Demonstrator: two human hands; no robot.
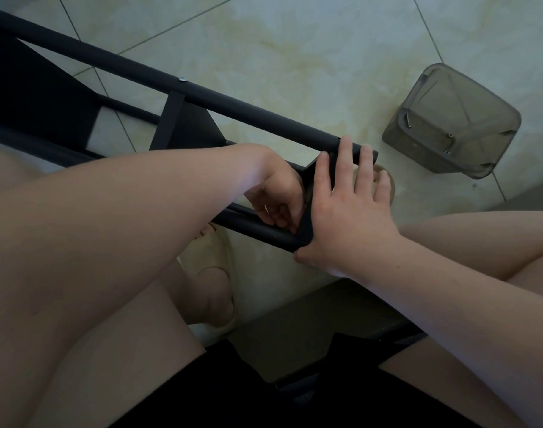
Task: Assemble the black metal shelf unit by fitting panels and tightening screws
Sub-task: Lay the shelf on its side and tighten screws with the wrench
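The black shelf frame lies on the tiled floor, its tubes running from the upper left to my hands. My right hand lies flat, fingers spread across the end panel, with the fingertips on the upper tube. My left hand curls against the lower tube, just beside the panel. I cannot tell whether it pinches anything. A grey tub sits apart on the right.

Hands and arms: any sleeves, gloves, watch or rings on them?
The left hand and right hand are bare, with no gloves or rings showing. The left forearm and right forearm are bare too: no sleeves, watch or bracelet in view.
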